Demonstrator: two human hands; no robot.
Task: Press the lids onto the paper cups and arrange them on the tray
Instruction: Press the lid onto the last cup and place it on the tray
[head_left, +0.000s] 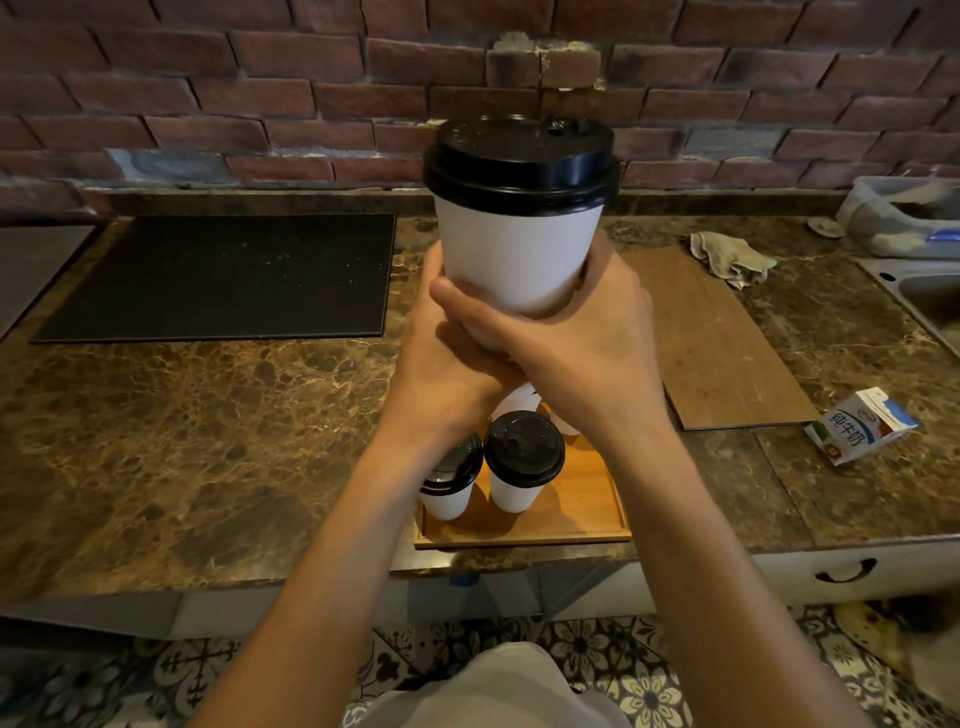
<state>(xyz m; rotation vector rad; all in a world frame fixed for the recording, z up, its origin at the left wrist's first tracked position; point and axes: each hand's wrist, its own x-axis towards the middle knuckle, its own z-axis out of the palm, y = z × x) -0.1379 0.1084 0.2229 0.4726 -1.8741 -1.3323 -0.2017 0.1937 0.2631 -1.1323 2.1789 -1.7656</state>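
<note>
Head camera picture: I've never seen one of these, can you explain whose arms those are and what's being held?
There is no machine here. A person wears a wide-angle camera on the head, looking forward and down, so the two arms are their own. The left hand and right hand together grip the lower part of a white paper cup with a black lid on it, raised above a marbled counter. Below the hands sits a wooden tray with two more lidded cups near its left side. Also on the counter: a black mat at left, a wooden board, a rag and a milk carton at right.
</note>
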